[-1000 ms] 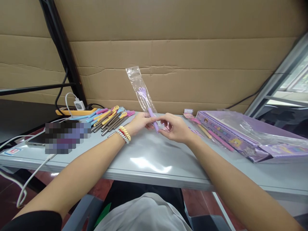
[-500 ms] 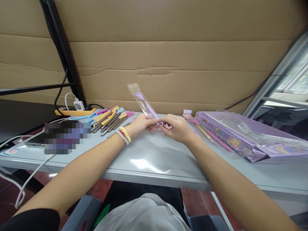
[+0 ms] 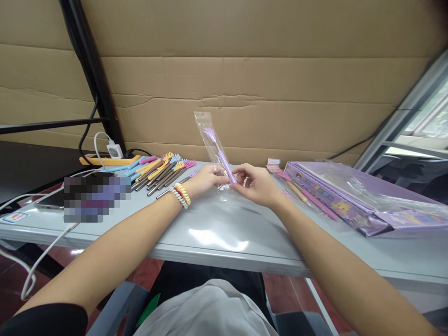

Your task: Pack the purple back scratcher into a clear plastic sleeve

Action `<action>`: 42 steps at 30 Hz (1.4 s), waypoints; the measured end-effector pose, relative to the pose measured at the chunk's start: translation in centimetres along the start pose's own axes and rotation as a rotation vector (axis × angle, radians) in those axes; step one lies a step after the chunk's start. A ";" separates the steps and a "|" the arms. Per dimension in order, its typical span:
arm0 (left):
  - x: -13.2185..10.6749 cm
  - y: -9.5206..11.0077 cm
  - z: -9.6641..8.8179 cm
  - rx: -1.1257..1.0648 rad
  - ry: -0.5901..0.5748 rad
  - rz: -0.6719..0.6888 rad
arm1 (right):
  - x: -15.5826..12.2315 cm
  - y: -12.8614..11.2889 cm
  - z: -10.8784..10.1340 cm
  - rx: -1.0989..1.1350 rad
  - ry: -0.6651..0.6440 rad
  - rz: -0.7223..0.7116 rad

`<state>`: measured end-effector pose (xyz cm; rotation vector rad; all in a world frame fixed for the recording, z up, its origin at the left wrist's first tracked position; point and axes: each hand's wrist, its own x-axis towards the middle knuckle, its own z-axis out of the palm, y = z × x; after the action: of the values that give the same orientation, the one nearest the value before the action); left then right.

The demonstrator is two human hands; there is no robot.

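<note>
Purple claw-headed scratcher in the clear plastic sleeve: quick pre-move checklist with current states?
1. Left hand grips the lower end of the clear plastic sleeve: ok.
2. Right hand pinches the purple claw-headed scratcher at its handle end: ok.
3. Scratcher fully seated in the sleeve: claw head sits inside near the top; the handle end is hidden by fingers, cannot tell.
4. Sleeve mouth sealed: cannot tell.
5. Bare grey table under the hands: ok.
6. Row of coloured scratchers with metal stems lies apart, to the left of the hands: ok.
</note>
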<state>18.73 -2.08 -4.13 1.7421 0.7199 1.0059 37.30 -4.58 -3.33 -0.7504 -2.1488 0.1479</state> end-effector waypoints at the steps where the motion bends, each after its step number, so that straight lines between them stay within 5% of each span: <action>1: 0.0 0.0 -0.1 0.020 -0.027 0.024 | 0.0 0.0 0.0 0.012 -0.025 0.023; 5: -0.3 0.2 -0.4 0.146 -0.076 0.031 | 0.0 0.1 0.0 0.066 -0.127 0.077; 11: -0.4 0.5 -0.1 0.289 0.030 0.035 | -0.1 0.3 0.2 0.071 -0.118 0.073; 22: 0.0 0.8 -0.3 -0.367 0.343 -0.059 | -0.3 0.8 0.6 -0.002 -0.164 0.005; 28: -0.1 0.5 0.2 -0.401 0.297 -0.146 | -0.3 0.6 0.6 0.001 -0.167 -0.056; 33: -0.1 0.4 0.2 -0.273 0.122 -0.188 | -0.2 0.2 0.5 0.013 -0.151 -0.113; 42: -0.3 0.5 0.2 -0.171 0.141 -0.281 | -0.2 -0.2 0.4 0.026 -0.159 -0.153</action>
<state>18.76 -2.54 -3.76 1.3887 0.9124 0.9708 36.97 -4.76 -3.65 -0.5730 -2.3416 0.1590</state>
